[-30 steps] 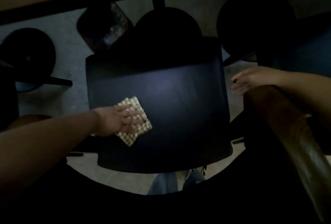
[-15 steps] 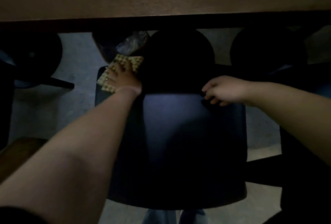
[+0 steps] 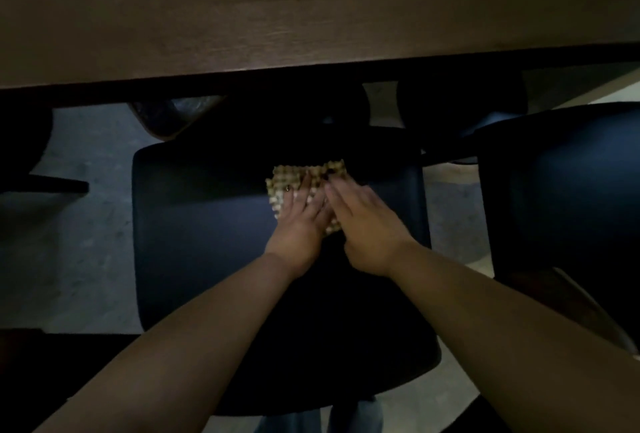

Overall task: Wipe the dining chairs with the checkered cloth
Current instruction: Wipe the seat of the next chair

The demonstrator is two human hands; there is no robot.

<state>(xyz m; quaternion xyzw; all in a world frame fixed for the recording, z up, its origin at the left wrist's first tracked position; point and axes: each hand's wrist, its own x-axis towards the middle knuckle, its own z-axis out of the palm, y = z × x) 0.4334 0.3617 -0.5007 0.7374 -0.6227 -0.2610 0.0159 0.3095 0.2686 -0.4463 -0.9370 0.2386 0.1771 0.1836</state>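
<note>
the far edge of the dark padded chair seat (image 3: 207,242) is lost in shadow under the brown wooden worktop (image 3: 311,9). the yellow checkered cloth (image 3: 294,176) is pressed flat there by the left hand (image 3: 301,221) and right hand (image 3: 360,224), fingers straight, side by side.

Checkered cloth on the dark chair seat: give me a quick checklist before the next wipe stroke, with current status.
1. Checkered cloth lies flat on the chair seat: ok.
2. Left hand presses on the cloth with straight fingers: ok.
3. Right hand also rests on the cloth, fingers straight: ok.
4. Cloth sits near the seat's far edge, under the table; room to pull back toward the person: ok.
5. Seat surface already clean: cannot tell, too dark.
6. Neighbouring chair on the right wiped: cannot tell.
</note>
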